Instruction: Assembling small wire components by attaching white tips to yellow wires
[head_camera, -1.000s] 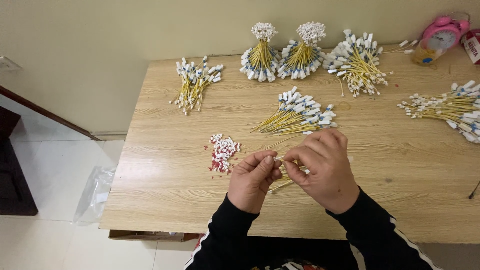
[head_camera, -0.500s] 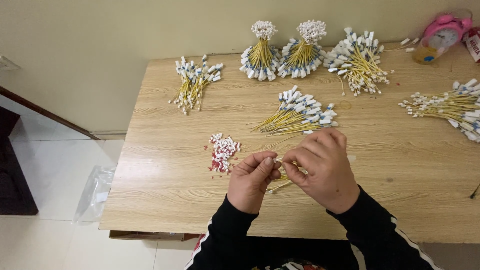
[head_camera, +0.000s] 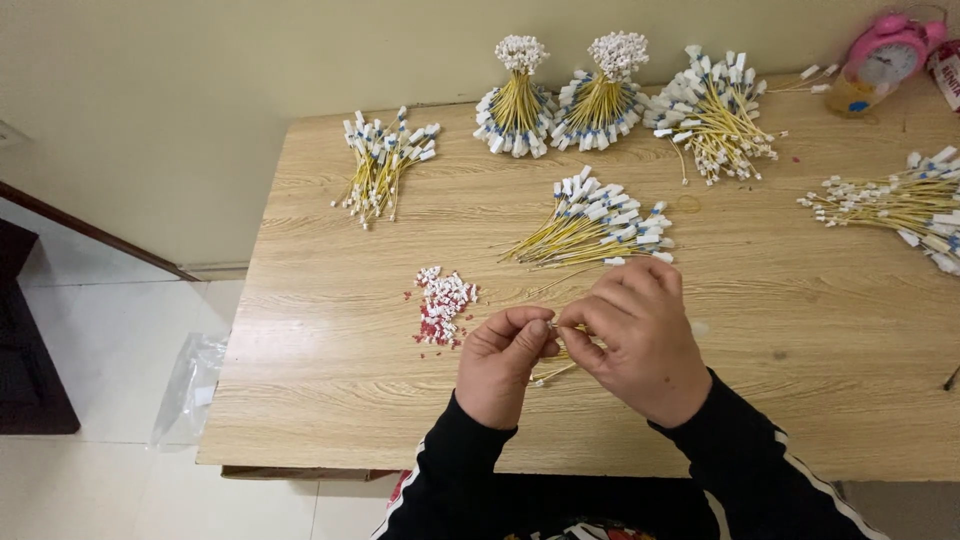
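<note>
Yellow wire (head_camera: 552, 372) sits pinched between the left hand (head_camera: 500, 362) and right hand (head_camera: 640, 335). Both hands grip it tight above the table (head_camera: 330, 390).

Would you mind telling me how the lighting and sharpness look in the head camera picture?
Head view: soft, even light, with a pale sheen on the wooden table near its left edge; shadows faint; the left hand, right hand and yellow wire bundle are sharp; table edges bow slightly from the wide lens.
</note>
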